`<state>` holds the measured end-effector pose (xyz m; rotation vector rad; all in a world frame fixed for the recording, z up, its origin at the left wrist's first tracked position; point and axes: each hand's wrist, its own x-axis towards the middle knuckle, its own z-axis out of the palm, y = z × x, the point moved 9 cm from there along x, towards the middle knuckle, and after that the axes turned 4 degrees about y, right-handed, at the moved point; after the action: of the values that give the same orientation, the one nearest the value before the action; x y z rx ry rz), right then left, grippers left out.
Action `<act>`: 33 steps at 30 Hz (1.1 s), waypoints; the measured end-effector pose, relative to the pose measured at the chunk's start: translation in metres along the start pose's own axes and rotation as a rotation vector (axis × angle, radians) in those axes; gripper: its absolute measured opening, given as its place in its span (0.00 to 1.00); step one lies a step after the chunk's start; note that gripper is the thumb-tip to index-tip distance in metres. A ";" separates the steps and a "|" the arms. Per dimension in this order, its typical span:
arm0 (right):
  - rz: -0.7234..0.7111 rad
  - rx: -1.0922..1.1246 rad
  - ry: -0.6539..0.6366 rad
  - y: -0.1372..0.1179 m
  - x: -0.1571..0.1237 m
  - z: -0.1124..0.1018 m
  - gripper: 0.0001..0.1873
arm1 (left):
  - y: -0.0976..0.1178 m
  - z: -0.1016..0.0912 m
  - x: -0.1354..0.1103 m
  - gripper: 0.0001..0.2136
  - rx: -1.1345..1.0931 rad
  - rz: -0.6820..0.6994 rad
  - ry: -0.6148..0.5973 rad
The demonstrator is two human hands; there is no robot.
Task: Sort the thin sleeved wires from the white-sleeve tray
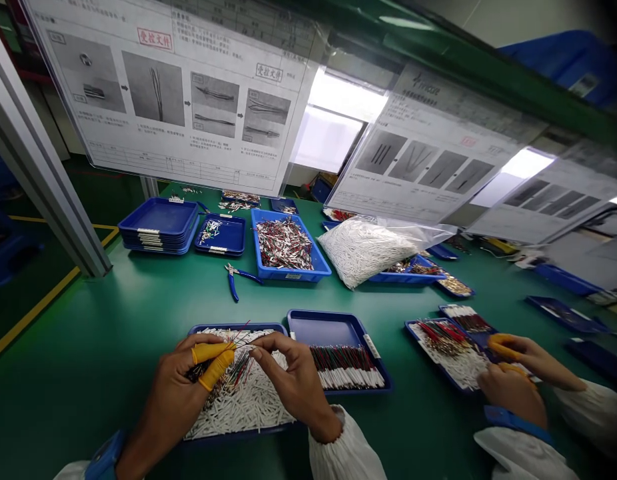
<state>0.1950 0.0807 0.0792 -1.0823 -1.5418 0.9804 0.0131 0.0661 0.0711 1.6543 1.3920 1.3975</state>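
My left hand (181, 380), with yellow finger cots on thumb and forefinger, is closed in a pinch on thin wires (242, 328), red and dark, that fan out past the fingertips. My right hand (293, 373) meets it fingertip to fingertip, pinching what looks like a small white tube (244, 347) at the wire ends. Both hands hover over a blue tray (238, 432) heaped with short white tubes (253, 400), with more loose wires lying on top. Beside it, a second blue tray (328, 328) holds a row of wires with white sleeves (346, 367).
Behind are blue-handled pliers (233, 280), stacked trays (158, 223), a bin of wire pieces (286, 243) and a bag of white tubes (366, 250). Instruction sheets (178, 93) hang above. At right, a co-worker's hands (513, 380) work over another tray (446, 353).
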 end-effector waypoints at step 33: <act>-0.133 -0.107 0.131 -0.017 -0.013 0.026 0.09 | 0.016 -0.016 0.004 0.09 -0.089 -0.031 0.112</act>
<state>0.1686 0.0617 0.0863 -1.0811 -1.5518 0.7297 0.0035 0.0617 0.0910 1.5125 1.3904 1.5319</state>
